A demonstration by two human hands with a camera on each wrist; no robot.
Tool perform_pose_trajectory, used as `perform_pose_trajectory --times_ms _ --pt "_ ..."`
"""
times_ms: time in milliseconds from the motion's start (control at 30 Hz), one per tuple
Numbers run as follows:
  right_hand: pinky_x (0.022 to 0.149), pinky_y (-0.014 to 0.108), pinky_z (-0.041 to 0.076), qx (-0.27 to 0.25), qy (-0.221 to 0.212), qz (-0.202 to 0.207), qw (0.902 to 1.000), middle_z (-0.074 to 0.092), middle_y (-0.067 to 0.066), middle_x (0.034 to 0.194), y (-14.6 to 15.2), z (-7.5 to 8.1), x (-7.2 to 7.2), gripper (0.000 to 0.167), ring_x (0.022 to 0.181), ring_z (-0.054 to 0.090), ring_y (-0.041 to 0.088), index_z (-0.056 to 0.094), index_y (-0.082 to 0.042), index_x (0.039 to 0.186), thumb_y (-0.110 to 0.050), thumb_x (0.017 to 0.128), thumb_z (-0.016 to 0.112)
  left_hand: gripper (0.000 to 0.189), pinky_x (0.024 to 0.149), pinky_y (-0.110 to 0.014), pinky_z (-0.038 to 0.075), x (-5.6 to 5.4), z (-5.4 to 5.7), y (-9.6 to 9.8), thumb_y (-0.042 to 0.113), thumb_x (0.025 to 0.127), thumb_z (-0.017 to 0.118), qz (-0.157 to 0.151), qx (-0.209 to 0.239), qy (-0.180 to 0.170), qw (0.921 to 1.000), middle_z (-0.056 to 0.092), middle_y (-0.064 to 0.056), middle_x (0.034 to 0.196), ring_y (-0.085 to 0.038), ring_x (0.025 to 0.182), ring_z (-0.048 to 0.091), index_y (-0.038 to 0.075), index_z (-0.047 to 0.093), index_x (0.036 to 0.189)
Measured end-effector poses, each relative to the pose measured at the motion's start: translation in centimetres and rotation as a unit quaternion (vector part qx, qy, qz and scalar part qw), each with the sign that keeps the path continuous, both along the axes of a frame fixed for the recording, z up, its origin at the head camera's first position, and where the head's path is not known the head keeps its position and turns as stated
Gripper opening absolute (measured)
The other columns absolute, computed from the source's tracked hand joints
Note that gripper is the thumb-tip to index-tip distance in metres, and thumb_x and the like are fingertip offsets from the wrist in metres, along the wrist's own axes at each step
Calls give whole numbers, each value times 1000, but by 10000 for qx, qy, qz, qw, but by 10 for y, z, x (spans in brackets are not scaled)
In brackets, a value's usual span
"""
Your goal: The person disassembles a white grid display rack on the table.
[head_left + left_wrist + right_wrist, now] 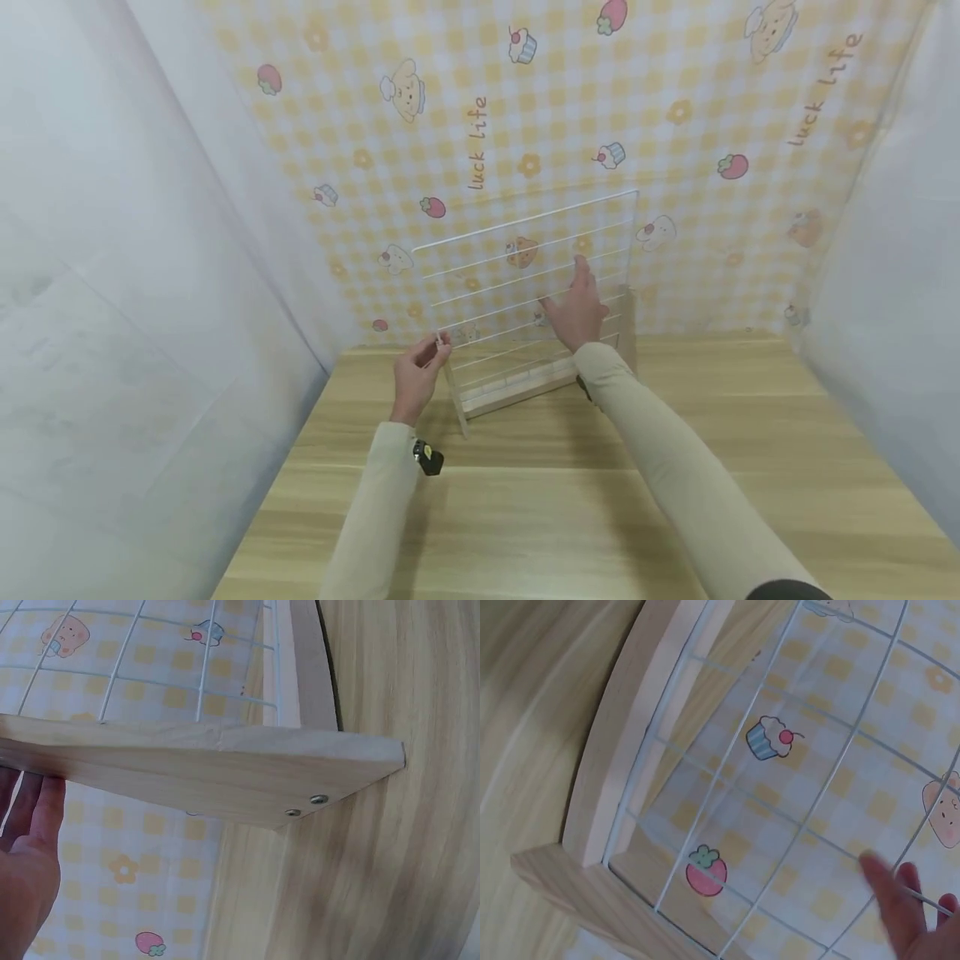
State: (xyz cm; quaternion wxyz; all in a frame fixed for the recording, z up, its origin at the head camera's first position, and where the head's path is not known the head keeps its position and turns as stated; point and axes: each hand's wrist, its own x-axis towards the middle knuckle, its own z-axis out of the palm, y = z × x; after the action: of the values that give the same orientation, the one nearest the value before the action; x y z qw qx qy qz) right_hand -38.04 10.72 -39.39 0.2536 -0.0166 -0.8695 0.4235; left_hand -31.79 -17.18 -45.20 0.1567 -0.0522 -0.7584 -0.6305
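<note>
A white wire grid (525, 221) stands upright and tilted in a wooden frame, which has a bottom bar (517, 392) and a side board at each end. My left hand (417, 379) pinches the upper end of the left side board (456, 392). In the left wrist view its fingers (46, 806) lie against the outer face of that board (217, 769), which has two screw heads (319, 799) near its lower end. My right hand (579, 312) is at the grid's right half, thumb and fingers spread. In the right wrist view its fingertips (877, 870) meet the wires; exact contact is unclear.
The frame stands on a wood-grain table (517, 517), near its back edge. Behind it hangs a yellow checked cloth (562, 108) with cartoon prints. White sheets (150, 292) close off both sides.
</note>
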Motion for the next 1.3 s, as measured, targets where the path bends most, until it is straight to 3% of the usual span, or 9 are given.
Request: perform_pose_trajectory --times_ms 133,233,333,433,600,700,833,1067,1300 --pt "82 55 46 50 188 -123 9997 61 17 119 2 -3 0 91 99 63 33 26 -18 155 -26 84 83 43 109 -37 51 2 -5 9 29 96 70 297 110 71 9995 70 -10 130 -27 123 66 9 65 133" --pt "80 50 42 -93 366 -52 9993 61 17 117 3 -3 1 90 99 63 34 28 -17 154 -25 84 83 45 110 -40 50 4 -4 13 31 96 70 479 87 106 9988 69 -12 131 -28 124 65 8 64 134" --pt "79 46 39 -222 444 -28 9988 61 15 115 2 -2 2 89 100 63 33 31 -17 153 -24 83 84 48 109 -41 50 5 -3 13 35 95 71 508 70 85 9986 69 -14 131 -29 124 65 8 64 134" --pt "80 45 45 -296 542 -16 9981 61 15 113 1 1 3 89 96 63 32 32 -14 153 -22 81 85 51 110 -40 50 7 -3 10 37 95 71 453 73 -65 9989 67 -15 133 -30 126 64 8 62 136" --pt "80 44 56 -552 925 266 9938 62 19 114 -1 15 2 91 91 62 33 34 -10 153 -16 79 86 49 111 -36 48 9 0 6 32 97 69 393 122 -37 9991 66 -14 135 -30 127 63 7 60 137" --pt "77 44 57 -439 1141 278 9921 63 20 111 0 23 0 90 87 63 33 36 -9 152 -15 77 87 46 110 -33 49 6 0 5 29 97 69 295 233 6 9993 67 -13 134 -29 127 63 7 61 137" --pt "73 42 57 -182 1499 199 9883 65 21 106 7 30 -5 91 79 63 31 39 -7 151 -18 76 89 46 112 -34 47 3 -1 8 26 97 68 256 242 -165 9992 64 -14 138 -30 129 61 6 60 137" --pt "76 45 57 -45 1725 278 9846 66 25 108 7 51 -4 89 79 65 35 39 -1 151 -16 78 88 47 105 -23 51 7 -2 7 33 96 68 240 185 115 9995 67 -11 136 -27 126 64 9 62 135" --pt "78 47 56 12 2002 179 9796 67 25 106 10 77 0 88 79 65 35 40 -2 150 -17 77 88 45 106 -26 51 3 -5 10 35 97 67 206 192 117 9995 69 -10 133 -27 126 64 10 63 135"
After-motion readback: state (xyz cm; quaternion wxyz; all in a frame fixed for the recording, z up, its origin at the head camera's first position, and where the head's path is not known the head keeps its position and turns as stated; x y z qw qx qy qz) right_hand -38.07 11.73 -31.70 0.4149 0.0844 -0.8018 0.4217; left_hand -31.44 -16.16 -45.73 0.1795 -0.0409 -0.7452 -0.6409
